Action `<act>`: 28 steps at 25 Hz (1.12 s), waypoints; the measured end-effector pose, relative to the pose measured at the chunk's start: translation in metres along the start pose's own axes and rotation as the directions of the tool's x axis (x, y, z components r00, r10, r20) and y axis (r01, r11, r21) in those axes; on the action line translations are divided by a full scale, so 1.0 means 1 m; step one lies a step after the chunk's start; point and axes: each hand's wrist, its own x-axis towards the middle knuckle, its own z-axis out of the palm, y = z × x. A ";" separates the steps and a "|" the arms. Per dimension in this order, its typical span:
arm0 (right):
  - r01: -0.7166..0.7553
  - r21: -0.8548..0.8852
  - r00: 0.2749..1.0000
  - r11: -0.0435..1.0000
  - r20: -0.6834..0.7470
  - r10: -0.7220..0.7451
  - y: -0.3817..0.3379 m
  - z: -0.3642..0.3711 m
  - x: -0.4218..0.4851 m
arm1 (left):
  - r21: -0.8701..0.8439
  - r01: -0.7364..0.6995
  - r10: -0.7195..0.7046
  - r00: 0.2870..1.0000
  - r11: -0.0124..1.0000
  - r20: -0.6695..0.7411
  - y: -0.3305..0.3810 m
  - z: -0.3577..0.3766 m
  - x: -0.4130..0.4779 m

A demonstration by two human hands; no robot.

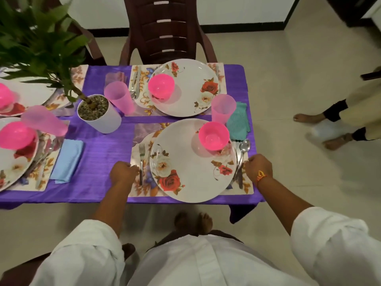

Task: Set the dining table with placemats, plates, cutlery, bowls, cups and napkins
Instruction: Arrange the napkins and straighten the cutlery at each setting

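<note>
While the left hand (pixel 123 172) pinches the left edge of the near placemat (pixel 144 191), the right hand (pixel 258 168) grips its right edge beside the spoon (pixel 243 153). It lies at the desk's (pixel 107 145) near right corner, under a plate (pixel 195 174) bearing a pink bowl (pixel 213 136).

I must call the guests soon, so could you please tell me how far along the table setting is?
Nearly finished. Done: the near placemat holds plate, pink bowl, fork and spoon, with pink cup and teal napkin beside. In hand: the left hand and right hand pinch that placemat's side edges, probably squaring it. Left: seemingly only that, though the settings at left are partly cut off.
</note>
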 end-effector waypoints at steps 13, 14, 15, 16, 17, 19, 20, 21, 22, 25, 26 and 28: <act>-0.139 0.061 0.988 0.988 0.068 0.135 0.000 0.003 0.016 | -0.179 0.144 -0.128 0.987 0.973 0.096 0.005 -0.011 0.006; -0.140 0.057 0.989 0.989 0.062 0.136 -0.001 0.003 0.015 | -0.178 0.154 -0.136 0.984 0.972 0.111 0.003 -0.011 0.009; -0.139 0.053 0.989 0.989 0.055 0.136 -0.002 0.003 0.014 | -0.191 0.163 -0.137 0.980 0.968 0.144 0.002 -0.012 0.012; -0.134 0.051 0.990 0.990 0.047 0.132 -0.002 0.002 0.013 | -0.207 0.169 -0.131 0.974 0.964 0.186 0.002 -0.012 0.013; -0.129 0.051 0.991 0.990 0.041 0.127 -0.002 0.001 0.012 | -0.219 0.177 -0.132 0.969 0.960 0.208 0.001 -0.012 0.014; -0.117 0.057 0.993 0.992 0.026 0.115 -0.001 0.000 0.011 | -0.221 0.165 -0.130 0.978 0.961 0.166 0.000 -0.012 0.017; -0.110 0.069 0.994 0.992 0.016 0.110 0.000 -0.001 0.010 | -0.223 0.144 -0.116 0.984 0.964 0.134 0.001 -0.011 0.017; -0.105 0.079 0.995 0.991 0.007 0.104 -0.001 -0.002 0.009 | -0.218 0.126 -0.103 0.988 0.968 0.114 0.001 -0.010 0.016; -0.099 0.084 0.995 0.992 0.001 0.099 0.000 -0.001 0.008 | -0.198 0.103 -0.085 0.992 0.975 0.098 0.002 -0.010 0.013; -0.101 0.082 0.995 0.992 0.003 0.101 0.001 -0.002 0.005 | -0.204 0.091 -0.077 0.994 0.975 0.077 -0.005 -0.009 0.014; -0.102 0.080 0.995 0.992 0.007 0.102 0.001 -0.002 0.004 | -0.197 0.083 -0.070 0.995 0.977 0.071 -0.006 -0.010 0.014; -0.102 0.080 0.995 0.992 0.012 0.101 0.002 -0.001 0.002 | -0.177 0.074 -0.063 0.996 0.981 0.064 -0.007 -0.013 0.014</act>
